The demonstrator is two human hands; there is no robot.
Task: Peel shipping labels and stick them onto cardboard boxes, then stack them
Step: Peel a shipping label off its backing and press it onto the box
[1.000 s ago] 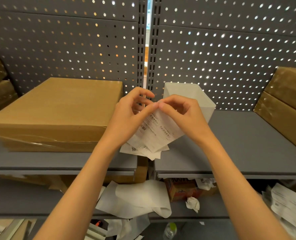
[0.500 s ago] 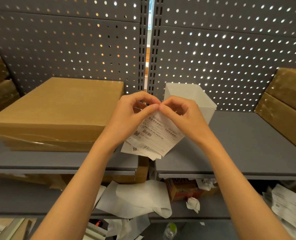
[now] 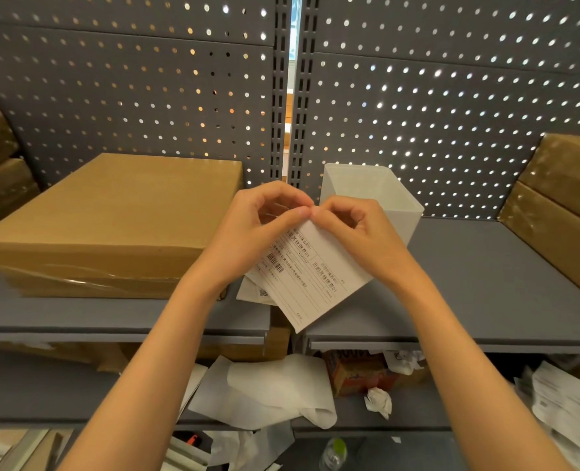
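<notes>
While both hands meet at top corner, shipping labels (image 3: 310,277) hang below grip: left hand (image 3: 258,229) and right hand (image 3: 356,232) pinch that corner, above shelf (image 3: 485,283), right of cardboard box (image 3: 111,222).

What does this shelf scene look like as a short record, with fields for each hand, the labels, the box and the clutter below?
left hand: pinches the top corner of the label stack, grip closed
right hand: pinches the same corner, fingertips meeting the left's
shipping labels: held above the shelf edge, printed side up, not yet visibly peeled
cardboard box: on the left shelf, top shows no label
white bin: behind the hands
lower shelf: loose backing sheets, crumpled paper
</notes>
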